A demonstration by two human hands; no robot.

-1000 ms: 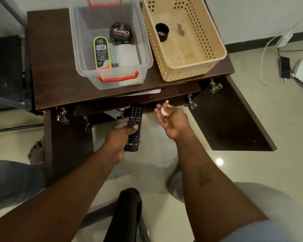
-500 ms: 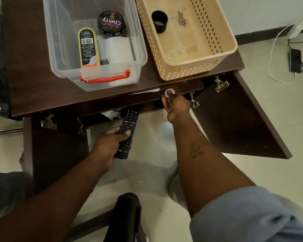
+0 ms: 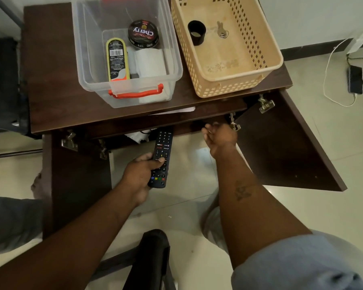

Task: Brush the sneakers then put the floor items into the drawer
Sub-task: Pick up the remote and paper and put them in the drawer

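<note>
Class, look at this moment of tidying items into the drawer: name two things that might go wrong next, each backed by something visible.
1. The left hand grips the remote by its lower half, with its tip at the front of the drawer; it may knock the edge or slip.
2. The right hand is beside a metal hinge, which might catch a finger.

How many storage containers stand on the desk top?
2. A clear plastic box stands left on the desk; a beige basket stands beside it, to the right. The frame's top may hide more.
</note>
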